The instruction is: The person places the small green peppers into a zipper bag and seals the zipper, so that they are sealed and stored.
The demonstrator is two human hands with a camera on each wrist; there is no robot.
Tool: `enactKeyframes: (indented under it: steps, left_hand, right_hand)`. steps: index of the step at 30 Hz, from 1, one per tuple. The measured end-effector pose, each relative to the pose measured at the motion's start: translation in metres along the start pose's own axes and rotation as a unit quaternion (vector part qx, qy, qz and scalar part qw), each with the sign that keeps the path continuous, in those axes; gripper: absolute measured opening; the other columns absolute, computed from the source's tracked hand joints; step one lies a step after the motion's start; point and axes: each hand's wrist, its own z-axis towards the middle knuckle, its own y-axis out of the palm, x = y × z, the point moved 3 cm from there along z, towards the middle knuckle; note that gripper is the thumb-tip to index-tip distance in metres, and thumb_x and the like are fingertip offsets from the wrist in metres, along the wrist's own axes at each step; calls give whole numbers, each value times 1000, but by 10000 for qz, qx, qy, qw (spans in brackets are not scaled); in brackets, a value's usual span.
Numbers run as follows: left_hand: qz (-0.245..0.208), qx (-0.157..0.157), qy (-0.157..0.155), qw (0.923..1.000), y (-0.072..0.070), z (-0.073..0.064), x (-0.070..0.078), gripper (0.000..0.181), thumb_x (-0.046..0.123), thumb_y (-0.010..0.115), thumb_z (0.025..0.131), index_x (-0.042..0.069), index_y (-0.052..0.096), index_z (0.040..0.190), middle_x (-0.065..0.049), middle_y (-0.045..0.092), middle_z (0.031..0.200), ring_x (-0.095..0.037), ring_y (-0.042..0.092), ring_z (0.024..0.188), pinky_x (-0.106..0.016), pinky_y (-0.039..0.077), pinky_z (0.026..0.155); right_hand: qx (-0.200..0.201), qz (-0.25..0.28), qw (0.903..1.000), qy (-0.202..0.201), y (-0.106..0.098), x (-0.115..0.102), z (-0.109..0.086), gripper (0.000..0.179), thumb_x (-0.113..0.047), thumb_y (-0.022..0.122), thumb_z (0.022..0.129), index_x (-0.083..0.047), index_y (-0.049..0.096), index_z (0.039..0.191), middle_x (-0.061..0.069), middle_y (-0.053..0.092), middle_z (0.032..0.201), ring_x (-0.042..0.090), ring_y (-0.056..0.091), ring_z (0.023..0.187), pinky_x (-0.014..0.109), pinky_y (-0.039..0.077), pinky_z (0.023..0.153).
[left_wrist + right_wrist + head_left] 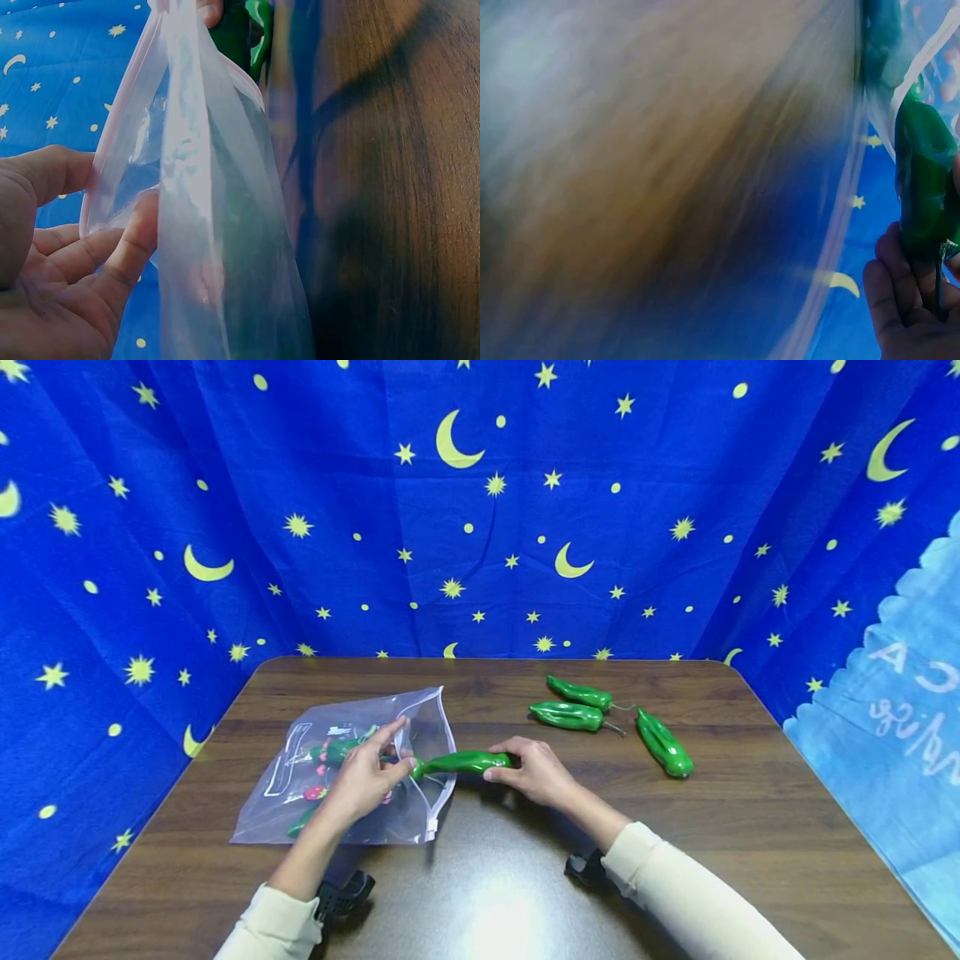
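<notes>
A clear zip bag [405, 827] with a white slider edge lies at the left of the table, its mouth facing right. My left hand [367, 777] pinches the bag's edge between thumb and fingers; the left wrist view shows the mouth parted beside the fingers [135, 232]. My right hand [536, 770] grips a long green pepper [468, 762] at its stem end. The pepper's tip points left into the bag mouth; in the right wrist view the pepper [924, 172] overlaps the white rim. Green shapes show through the bag's printed plastic.
Two green peppers, a rear one [579, 693] and a nearer one [566, 716], lie side by side at the back right. A third loose pepper [663, 745] lies farther right. Blue star-patterned cloth [510, 527] hangs behind the brown wooden table [750, 827].
</notes>
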Motion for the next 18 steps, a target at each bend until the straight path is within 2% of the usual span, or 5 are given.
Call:
enactKeyframes:
  steps: [10, 14, 18]
  left_hand:
    - [-32, -18, 11, 10000, 1, 0, 1, 67, 11, 66, 85, 14, 37, 145, -18, 64, 100, -11, 52, 49, -25, 48, 40]
    - [4, 0, 19, 10000, 1, 0, 2, 67, 12, 66, 85, 14, 37, 145, -17, 61, 97, -8, 51, 49, -24, 47, 40]
    - [26, 0, 3, 10000, 1, 0, 2, 67, 12, 66, 85, 15, 37, 145, -16, 58, 97, -7, 50, 49, -24, 47, 40]
  right_hand:
    - [119, -321, 9990, -292, 12, -13, 8, 36, -30, 75, 79, -11, 69, 108, 1, 66, 93, 9, 55, 80, 21, 46, 70]
    - [174, -468, 9983, -293, 16, -17, 12, 36, -32, 75, 78, -11, 70, 107, 0, 63, 88, 9, 51, 74, 20, 42, 64]
    - [282, -658, 9971, -266, 20, -20, 16, 38, -34, 76, 77, -10, 70, 107, 0, 62, 88, 10, 51, 74, 22, 42, 64]
